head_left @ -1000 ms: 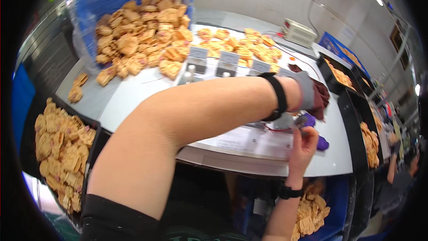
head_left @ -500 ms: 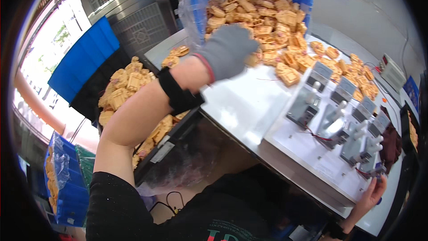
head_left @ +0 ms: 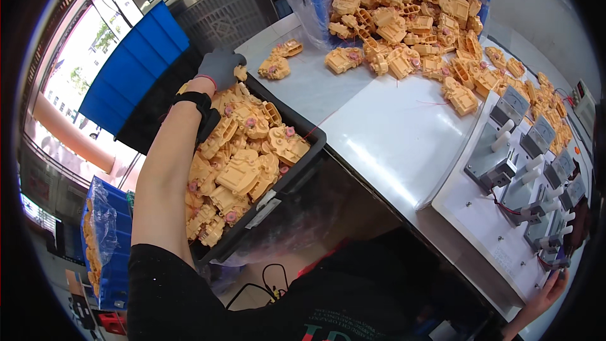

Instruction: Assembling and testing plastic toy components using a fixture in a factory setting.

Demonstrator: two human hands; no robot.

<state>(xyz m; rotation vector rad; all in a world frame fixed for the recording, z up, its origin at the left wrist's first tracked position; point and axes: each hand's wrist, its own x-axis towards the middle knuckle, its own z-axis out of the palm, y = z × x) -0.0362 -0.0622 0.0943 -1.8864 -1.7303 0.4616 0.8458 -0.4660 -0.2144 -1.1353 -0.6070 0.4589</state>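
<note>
The grey-gloved left hand (head_left: 221, 67) curled at the far edge of the black plastic bin (head_left: 315, 142), by a ribbed yellow housing (head_left: 240, 73); whether it gripped, I couldn't tell. Boxy matte housings (head_left: 238, 173) heaped the bin; two (head_left: 275, 68) lay near the desk's (head_left: 379, 123) left edge. At the white fixture's (head_left: 473, 218) right end, beyond four grey meters (head_left: 510, 106), the bare right hand (head_left: 554, 287) bent its fingers, grip unclear.
</note>
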